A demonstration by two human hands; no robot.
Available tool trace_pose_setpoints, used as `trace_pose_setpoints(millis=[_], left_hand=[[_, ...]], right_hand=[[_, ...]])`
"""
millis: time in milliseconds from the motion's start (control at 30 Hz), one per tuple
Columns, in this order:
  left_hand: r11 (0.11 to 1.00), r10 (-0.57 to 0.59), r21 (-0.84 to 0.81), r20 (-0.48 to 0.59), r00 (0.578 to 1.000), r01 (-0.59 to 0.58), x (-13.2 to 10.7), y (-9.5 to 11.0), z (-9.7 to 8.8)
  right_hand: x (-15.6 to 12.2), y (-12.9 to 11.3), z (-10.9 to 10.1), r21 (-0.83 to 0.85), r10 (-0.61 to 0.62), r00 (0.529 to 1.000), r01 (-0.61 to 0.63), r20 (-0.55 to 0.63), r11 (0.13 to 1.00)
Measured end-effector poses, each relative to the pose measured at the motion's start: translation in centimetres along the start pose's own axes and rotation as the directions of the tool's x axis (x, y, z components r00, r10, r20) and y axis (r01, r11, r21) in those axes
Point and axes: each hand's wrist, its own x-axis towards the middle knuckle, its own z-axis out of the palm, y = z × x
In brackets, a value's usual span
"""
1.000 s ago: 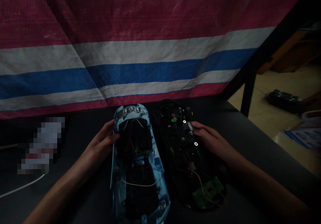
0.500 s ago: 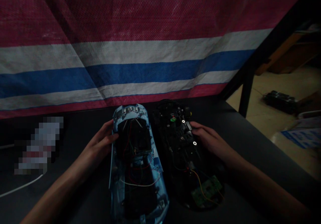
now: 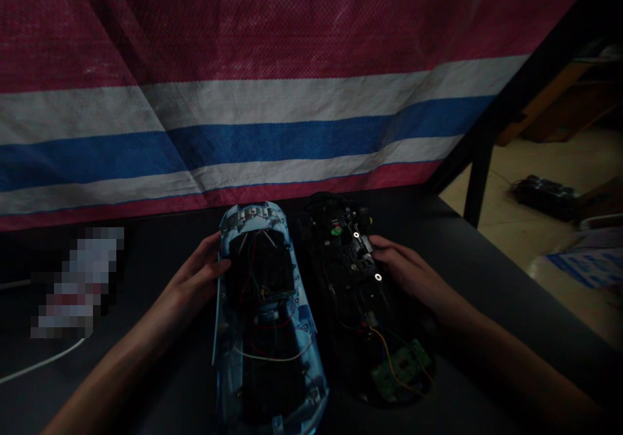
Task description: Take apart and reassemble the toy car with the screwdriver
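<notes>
A blue toy car body shell [image 3: 304, 334] lies upside down on the dark table, its hollow inside facing up with red, green and white wires across it. My left hand [image 3: 202, 273] grips its left edge near the far end, thumb over the rim. Just right of the shell rests the black toy car chassis [image 3: 341, 273], holding silver screws, a small green part and a green circuit board [image 3: 403, 370] with a yellow wire at its near end. My right hand [image 3: 396, 263] holds the chassis by its right side, some fingertips hidden behind it.
A red, white and blue striped sheet [image 3: 292, 104] hangs behind the table [image 3: 487, 292]. At left lies a pixelated object [image 3: 80, 285], with a white cable [image 3: 48, 367] near it. Past a black frame post [image 3: 477, 182], a dark object [image 3: 545, 196] sits on the floor.
</notes>
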Motion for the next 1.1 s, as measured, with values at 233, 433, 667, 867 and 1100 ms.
trace_pose_setpoints(millis=[233,433,667,867,1100], left_hand=[[1.000,0.007,0.008,0.028,1.000,-0.007,0.1,-0.2,-0.3],[0.999,-0.032,-0.009,0.027,0.999,0.033,0.2,-0.1,-0.4],[0.999,-0.036,-0.032,0.050,0.998,0.037,0.1,0.3,-0.1],[0.999,-0.026,-0.038,0.053,0.998,0.028,-0.3,0.6,0.3],[1.000,-0.009,-0.016,0.089,0.996,0.010,0.1,0.2,-0.1]], right_hand=[[0.2,0.0,0.1,0.045,0.003,1.000,-0.003,-0.001,0.999],[-0.2,-0.3,0.4,0.086,0.043,0.997,-0.038,-0.059,0.996],[-0.7,-0.8,0.7,0.140,0.053,0.998,-0.047,-0.038,0.989],[-0.3,-0.1,0.4,0.117,0.047,0.996,-0.037,-0.079,0.992],[-0.4,-0.2,0.5,0.132,-0.002,1.000,0.000,0.012,0.991]])
